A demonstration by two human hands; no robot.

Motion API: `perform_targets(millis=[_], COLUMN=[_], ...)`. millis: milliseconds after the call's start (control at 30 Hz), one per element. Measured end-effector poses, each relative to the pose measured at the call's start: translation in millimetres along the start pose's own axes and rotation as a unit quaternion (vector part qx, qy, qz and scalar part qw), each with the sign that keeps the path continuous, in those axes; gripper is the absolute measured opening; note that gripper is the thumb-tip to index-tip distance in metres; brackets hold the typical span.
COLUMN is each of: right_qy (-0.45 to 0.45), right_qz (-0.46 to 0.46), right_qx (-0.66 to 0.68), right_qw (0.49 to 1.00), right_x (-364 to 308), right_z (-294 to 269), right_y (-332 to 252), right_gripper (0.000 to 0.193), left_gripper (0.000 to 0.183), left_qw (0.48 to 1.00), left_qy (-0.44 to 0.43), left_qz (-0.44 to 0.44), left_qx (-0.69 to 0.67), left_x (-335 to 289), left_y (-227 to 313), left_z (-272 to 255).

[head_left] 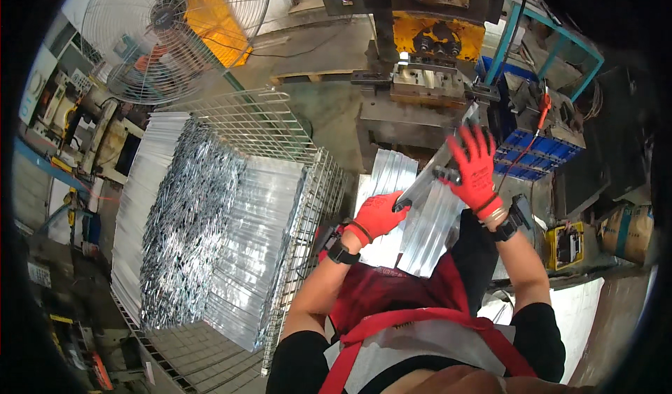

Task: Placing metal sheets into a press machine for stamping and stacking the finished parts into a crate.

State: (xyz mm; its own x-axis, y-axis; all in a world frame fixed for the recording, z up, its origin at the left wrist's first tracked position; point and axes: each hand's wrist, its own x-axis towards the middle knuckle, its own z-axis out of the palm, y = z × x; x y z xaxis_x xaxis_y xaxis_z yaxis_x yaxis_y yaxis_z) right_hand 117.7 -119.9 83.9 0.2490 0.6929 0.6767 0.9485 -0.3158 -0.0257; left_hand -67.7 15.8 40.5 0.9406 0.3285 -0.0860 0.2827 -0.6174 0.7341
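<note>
A long silvery metal strip (428, 184) slants up from my left hand toward the press. My left hand (378, 216), in a red glove with dark fingertips, grips its near end between thumb and fingers. My right hand (474, 170), gloved the same way, is beside the strip's upper part with its fingers stretched out and spread. Its dark thumb tip overlaps the strip; whether it presses on it I cannot tell. Below both hands, stacked metal strips (430, 236) lie in front of my lap, with another stack (392, 173) to the left.
A metal die block (430, 84) sits on the press ahead. Left stands a wire cage (308, 205) filled with metal strips (248, 219), and a large fan (171, 40) rises behind it. Blue crates (528, 149) are at the right, with a yellow bin (565, 247) nearer.
</note>
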Motion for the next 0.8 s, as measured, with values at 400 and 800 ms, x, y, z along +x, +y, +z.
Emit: perform_targets(millis=[400,800], right_qy=[-0.075,0.047], right_qz=[0.289,0.427], right_qx=[0.383,0.647], right_qw=[0.874,0.629], right_x=[-23,32], right_z=[46,148], right_y=[41,61], right_gripper=[0.027,0.014], left_gripper=[0.064,0.035], left_qw=[0.922,0.643], left_qy=[0.287,-0.151], left_qz=[-0.020,-0.060], left_qx=[-0.258,-0.749], left_x=[29,73], left_y=[5,11], left_z=[-10,52])
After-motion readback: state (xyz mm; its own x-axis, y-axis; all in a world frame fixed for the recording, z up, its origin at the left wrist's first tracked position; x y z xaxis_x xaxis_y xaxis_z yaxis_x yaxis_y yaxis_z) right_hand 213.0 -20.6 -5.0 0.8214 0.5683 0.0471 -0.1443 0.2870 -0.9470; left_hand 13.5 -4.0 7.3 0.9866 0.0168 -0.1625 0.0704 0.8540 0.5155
